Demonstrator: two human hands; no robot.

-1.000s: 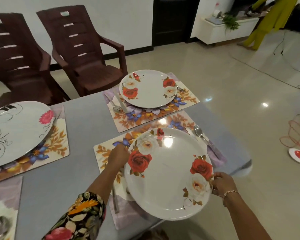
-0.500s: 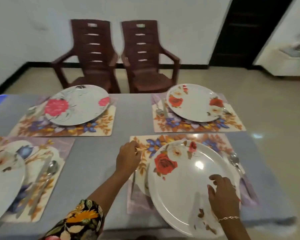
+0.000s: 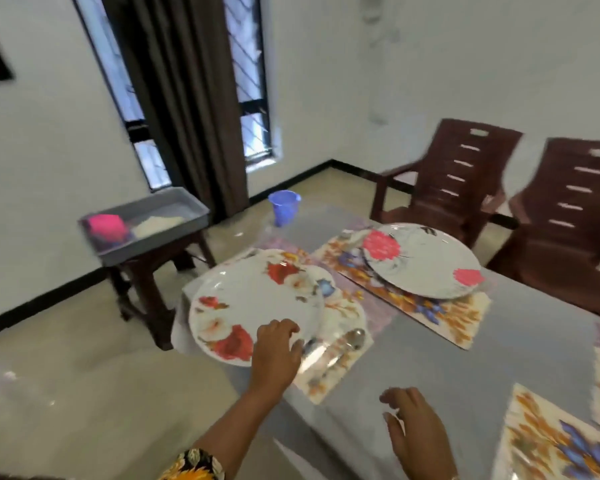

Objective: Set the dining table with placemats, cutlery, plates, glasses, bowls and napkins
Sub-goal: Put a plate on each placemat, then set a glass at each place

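Grey desk near curtained window. Rose plate on floral placemat at desk corner, overhanging the edge; spoon just beside. Left grip curled on plate's near rim. Right grip over the desk, fingers loosely apart, holding nothing.

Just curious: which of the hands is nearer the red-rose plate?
Left. The left hand grips the plate at its near rim; the right hand is off to its right, above the table, touching nothing.
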